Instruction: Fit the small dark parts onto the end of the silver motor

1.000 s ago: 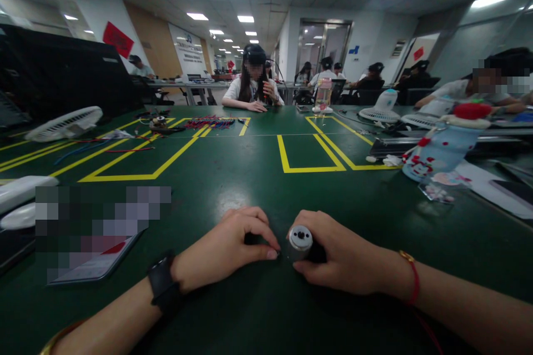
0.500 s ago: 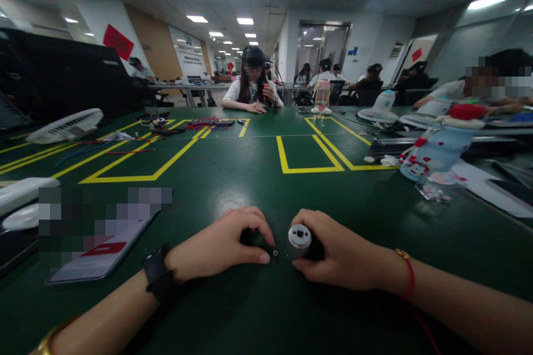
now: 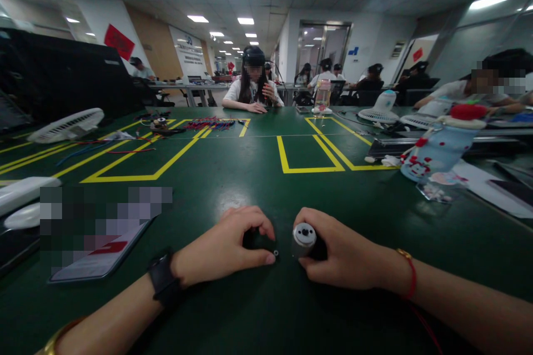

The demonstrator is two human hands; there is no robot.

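My right hand [image 3: 333,249] is wrapped round a silver cylindrical motor [image 3: 303,241]. The motor stands upright, its round end face with small dark holes turned up. My left hand [image 3: 235,241] curves over the green table with thumb and fingers apart. Just off its thumb tip lies a tiny metal ring-shaped part [image 3: 275,253], perhaps a nut or a small gear; it is too small to tell. A short gap separates this part from the motor. The palm side of my right hand and the motor's lower end are partly hidden.
A phone [image 3: 112,249] lies to the left. On the right stand a blue bottle [image 3: 437,147] with a red lid and a plastic packet [image 3: 437,188]. Bundled wires [image 3: 216,124] and yellow tape marks [image 3: 312,170] are farther off. A person [image 3: 252,86] sits opposite.
My right hand has shifted slightly right with the motor. My left hand has moved slightly right, its thumb now closer to the tiny ring-shaped part.
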